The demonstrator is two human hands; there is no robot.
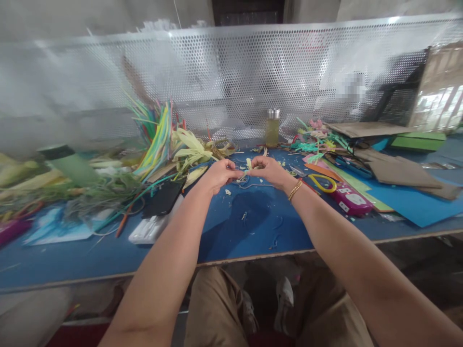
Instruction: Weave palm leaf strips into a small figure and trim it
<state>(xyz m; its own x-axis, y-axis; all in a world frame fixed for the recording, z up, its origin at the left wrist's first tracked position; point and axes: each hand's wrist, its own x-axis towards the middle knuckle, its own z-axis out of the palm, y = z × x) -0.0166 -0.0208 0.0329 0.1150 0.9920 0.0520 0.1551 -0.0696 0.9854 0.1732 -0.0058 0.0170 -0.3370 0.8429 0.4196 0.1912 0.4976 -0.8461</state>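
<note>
Pale piece (249,164): small, slim, cream to yellowish. State: held in a fingertip pinch between left hand (220,174) and right hand (268,169), in the narrow gap where the two meet. Pose: visible end points upward, just beside the right index finger; lower part covered by the fingers, full length not readable. Trace of green at the pinch point; cannot tell whether same piece or a second one. Location: above the blue tabletop (220,236), near its middle. Edges soft from blur; surface texture not resolved
</note>
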